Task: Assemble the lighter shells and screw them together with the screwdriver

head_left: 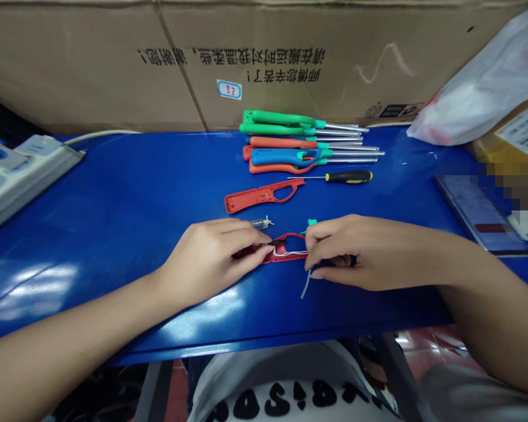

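Blue table point(136, 193), work at its near middle. Left hand point(217, 252): thumb and fingers pinching the left part of the near red shell half point(281, 248), which lies open side up between the hands. Right hand point(343, 252): fingers bent over its right end; grasp hidden, cannot tell. Far red shell half point(246, 200) beyond, apart. White wires point(290, 254) run along the near cavity; best kept inside the rim. Clear tube point(305, 285) juts nearward; avoid kinking. Black part point(276, 242) by left fingertips; steady it lightly.
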The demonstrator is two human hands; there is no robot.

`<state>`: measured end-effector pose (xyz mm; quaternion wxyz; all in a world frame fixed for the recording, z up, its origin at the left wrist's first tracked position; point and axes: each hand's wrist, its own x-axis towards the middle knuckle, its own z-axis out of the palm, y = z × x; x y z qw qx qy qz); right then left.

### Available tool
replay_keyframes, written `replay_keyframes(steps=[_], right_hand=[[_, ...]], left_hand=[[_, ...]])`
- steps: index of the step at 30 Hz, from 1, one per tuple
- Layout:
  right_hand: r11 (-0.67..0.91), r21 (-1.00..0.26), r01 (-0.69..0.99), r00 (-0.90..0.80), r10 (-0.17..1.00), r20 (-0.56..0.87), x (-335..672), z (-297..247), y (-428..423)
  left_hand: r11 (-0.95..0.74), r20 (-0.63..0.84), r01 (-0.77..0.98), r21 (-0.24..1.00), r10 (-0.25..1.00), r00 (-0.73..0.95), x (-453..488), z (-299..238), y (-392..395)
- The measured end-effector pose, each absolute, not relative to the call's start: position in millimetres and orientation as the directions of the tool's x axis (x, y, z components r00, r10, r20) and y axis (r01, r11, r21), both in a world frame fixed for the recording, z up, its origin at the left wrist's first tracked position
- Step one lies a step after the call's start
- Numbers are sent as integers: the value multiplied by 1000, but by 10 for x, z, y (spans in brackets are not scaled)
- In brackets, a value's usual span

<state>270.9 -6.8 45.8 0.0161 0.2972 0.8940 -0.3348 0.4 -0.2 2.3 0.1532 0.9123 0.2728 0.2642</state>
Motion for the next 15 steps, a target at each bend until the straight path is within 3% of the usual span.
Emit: replay_keyframes(steps=[9,12,15], right_hand=[[543,-623,563,-739,668,-86,2683,429,-44],[551,-552,626,-664,747,-7,2719,410,-17],[556,-477,680,-639,769,-15,2773,373,1]], left_hand=[[-810,404,403,425,569,716,24,12,-6],[-810,410,406,423,571,711,30,11,-7],[-809,412,404,426,572,709,35,8,-7]])
